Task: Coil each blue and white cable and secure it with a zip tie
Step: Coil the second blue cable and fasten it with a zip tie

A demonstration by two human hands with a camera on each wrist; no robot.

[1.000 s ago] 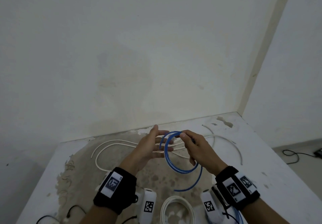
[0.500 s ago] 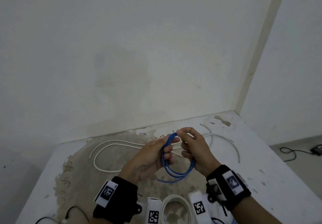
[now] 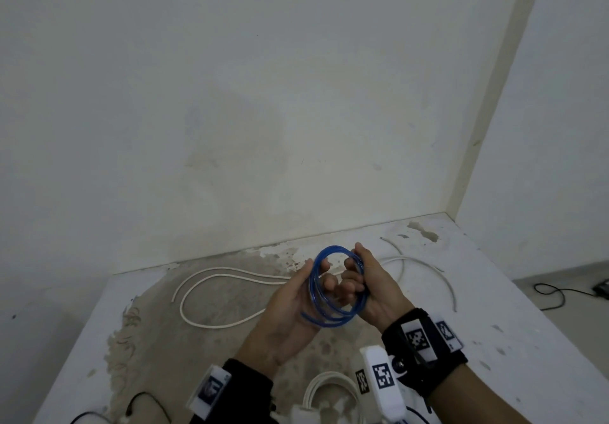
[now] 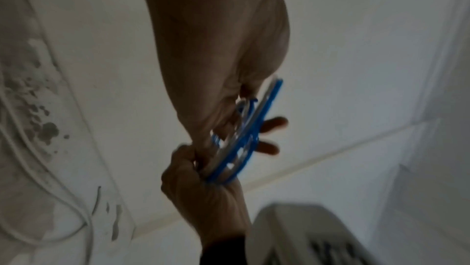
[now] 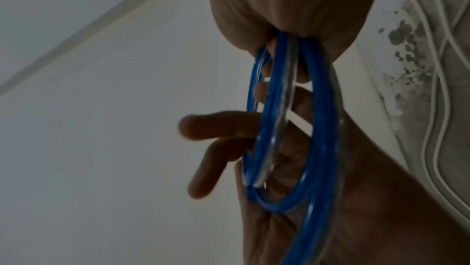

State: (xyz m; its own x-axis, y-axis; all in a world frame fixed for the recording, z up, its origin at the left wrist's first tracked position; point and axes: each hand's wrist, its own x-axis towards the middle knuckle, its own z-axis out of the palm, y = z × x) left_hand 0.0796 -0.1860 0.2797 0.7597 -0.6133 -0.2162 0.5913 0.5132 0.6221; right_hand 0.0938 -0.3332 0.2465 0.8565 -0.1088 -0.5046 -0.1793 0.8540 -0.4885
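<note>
Blue cable (image 3: 336,292) glossy plastic, prob. smooth; table (image 3: 494,308) matt, stained.

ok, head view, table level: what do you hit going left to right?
Thin black cord at the near-left edge → long white cable loop → left hand → blue cable coil → right hand → curved white cable → black cord on the floor.

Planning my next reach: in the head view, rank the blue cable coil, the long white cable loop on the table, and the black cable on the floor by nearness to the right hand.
1. Blue cable coil: gripped in the right hand.
2. White cable loop: on the table, to the left.
3. Black cable: on the floor, far right.
</note>
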